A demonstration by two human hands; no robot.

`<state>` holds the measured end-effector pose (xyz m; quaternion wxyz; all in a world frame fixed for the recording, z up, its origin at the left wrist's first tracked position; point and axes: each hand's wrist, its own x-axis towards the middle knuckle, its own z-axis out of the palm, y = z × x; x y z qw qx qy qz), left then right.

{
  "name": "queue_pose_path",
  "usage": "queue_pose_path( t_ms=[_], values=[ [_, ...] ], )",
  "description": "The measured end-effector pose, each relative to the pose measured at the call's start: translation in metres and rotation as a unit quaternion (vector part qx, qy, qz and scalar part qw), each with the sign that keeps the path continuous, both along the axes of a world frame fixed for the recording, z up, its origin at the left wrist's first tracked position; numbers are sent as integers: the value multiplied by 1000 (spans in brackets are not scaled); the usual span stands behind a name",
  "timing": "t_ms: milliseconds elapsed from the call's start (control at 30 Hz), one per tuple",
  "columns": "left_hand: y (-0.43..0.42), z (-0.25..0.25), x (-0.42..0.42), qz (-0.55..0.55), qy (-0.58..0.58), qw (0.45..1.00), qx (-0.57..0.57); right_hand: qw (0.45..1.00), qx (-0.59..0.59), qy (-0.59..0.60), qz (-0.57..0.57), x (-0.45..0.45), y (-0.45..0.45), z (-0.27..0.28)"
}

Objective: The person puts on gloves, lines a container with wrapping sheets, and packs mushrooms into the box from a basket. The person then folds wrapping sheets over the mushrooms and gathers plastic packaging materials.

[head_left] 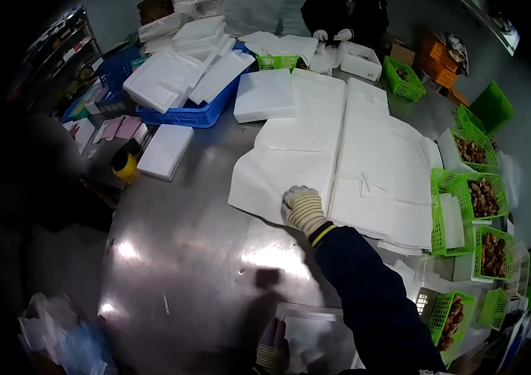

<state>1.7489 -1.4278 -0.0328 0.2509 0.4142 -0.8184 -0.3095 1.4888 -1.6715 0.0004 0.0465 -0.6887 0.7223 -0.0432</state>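
Observation:
My right hand point(304, 209), in a striped knit glove, reaches over a stack of white sheets point(290, 169), its fingers curled on the left sheet near the front edge. That sheet looks like paper or thin foam; the fingertips are partly hidden. A second stack of white sheets point(381, 169) lies directly to the right, with a small torn spot on top. My left hand point(272, 350), also gloved, is low in the picture with its fingers stretched upward along the left side of a white foam box point(306, 310). My right sleeve covers part of that box.
White foam lids point(165, 78) are piled in a blue crate point(206, 115). More foam pieces point(265, 94) lie nearby. Green baskets point(487, 194) of brown, lumpy produce line the right side. Across the metal table point(184, 250), another person's gloved hands point(333, 35) are beside a foam box point(360, 60).

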Motion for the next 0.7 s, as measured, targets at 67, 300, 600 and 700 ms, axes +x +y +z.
queue_pose_path(
  t_ms=[67,300,600,700],
  values=[
    [-5,11,-3,-30,47,998,-39,996,50,-5,68,9,30,-1],
    [-1,0,0,-37,27,992,120,884,-7,-330,331,42,197,134],
    [-123,23,-1,203,266,917,-218,895,28,-257,363,41,361,258],
    [-163,30,-11,-21,-97,945,-313,935,-4,-264,239,28,399,266]
  ],
)
